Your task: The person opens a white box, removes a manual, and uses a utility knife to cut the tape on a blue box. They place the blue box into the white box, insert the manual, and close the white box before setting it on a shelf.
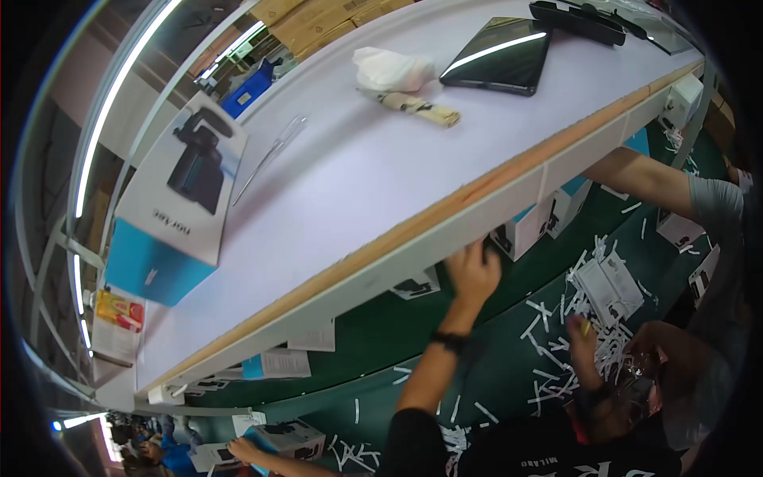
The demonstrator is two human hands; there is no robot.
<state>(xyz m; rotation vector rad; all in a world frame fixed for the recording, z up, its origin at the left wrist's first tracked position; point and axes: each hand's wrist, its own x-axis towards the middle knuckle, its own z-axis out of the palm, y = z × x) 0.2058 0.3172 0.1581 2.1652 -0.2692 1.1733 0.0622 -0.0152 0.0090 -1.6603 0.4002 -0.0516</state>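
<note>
My left hand (474, 274), with a dark band at the wrist, reaches toward the underside of the white shelf. Its fingers are apart and hold nothing that I can see; their tips come close to a white and blue product box (524, 234) standing on the green belt. Lower right, my right hand (584, 342) is blurred, closed round a small yellow thing (586, 327) whose kind I cannot make out. Near it lie a printed white carton (610, 288) and many white paper strips (548, 385).
On the shelf (334, 199) are a large product box (187, 183), a whisk (270, 155), a crumpled white bag (389, 70) and a black tablet (501, 56). A grey-sleeved co-worker's arm (644, 179) reaches under the shelf. Another person's hand (245, 451) touches a box at lower left.
</note>
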